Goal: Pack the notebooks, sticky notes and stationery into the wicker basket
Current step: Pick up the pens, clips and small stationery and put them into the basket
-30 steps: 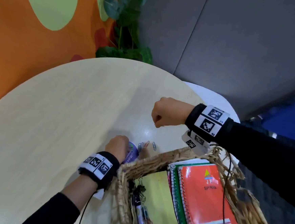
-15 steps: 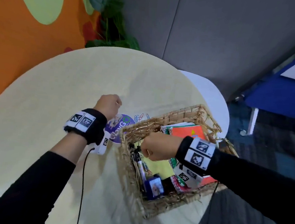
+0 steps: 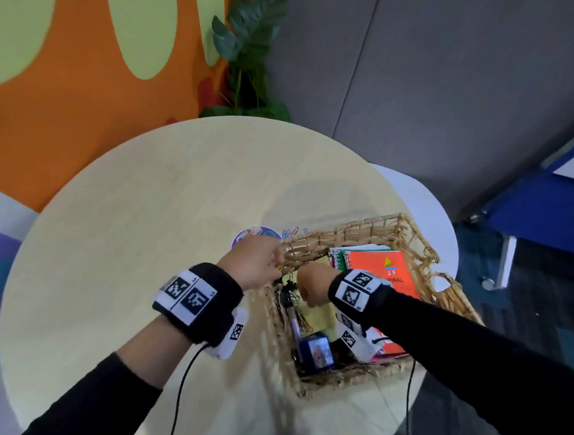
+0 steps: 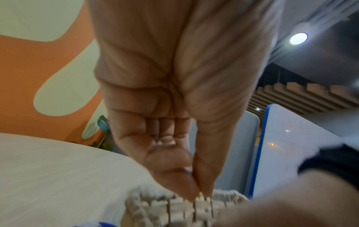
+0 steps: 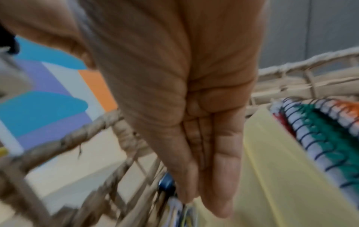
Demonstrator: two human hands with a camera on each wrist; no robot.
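The wicker basket (image 3: 374, 224) stands on the right of the round table (image 3: 139, 240). It holds an orange spiral notebook (image 3: 388, 270), a green-edged notebook (image 5: 320, 138), a yellow pad (image 3: 319, 316), a pen (image 3: 293, 317) and a small blue item (image 3: 317, 353). My left hand (image 3: 280, 268) is at the basket's far left corner; its thumb and fingers pinch a small yellowish thing (image 4: 199, 194), probably a paper clip, over the rim. My right hand (image 5: 204, 204) points down inside the basket beside the yellow pad, its fingers bunched; nothing shows between them.
A round purple printed disc (image 3: 257, 232) and a few paper clips (image 3: 289, 232) lie on the table just beyond the basket. A white table (image 3: 427, 207) adjoins on the right. A potted plant (image 3: 250, 60) and an orange wall stand behind.
My left hand has come from the purple disc on the table to the basket's corner. My right hand has moved from above the table into the basket and lowered.
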